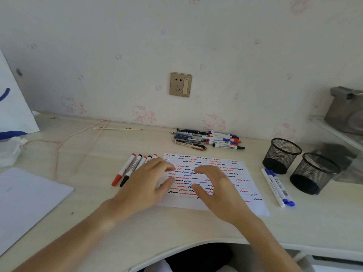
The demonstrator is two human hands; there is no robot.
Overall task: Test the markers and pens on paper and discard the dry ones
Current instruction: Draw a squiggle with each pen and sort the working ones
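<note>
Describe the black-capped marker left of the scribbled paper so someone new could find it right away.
Start at the scribbled paper mid-desk. Directly left lies a fanned row of markers under the left hand. Take the black-capped marker, second from the left; its leftmost neighbour is red-capped.

A gold wall socket [180,84] is sitting on the pale cartoon-cat wallpaper [214,120] above the worktop [94,154]. A pink cord [59,146] is trailing across the worktop's left part, crossing a wrapped pair of chopsticks [117,128] lying near the wall. A crumpled tissue [9,152] is resting at the far left, below a white bag with blue print [11,107]. A grey metal object [347,110] is standing on a clear shelf [330,130] at the right.
</note>
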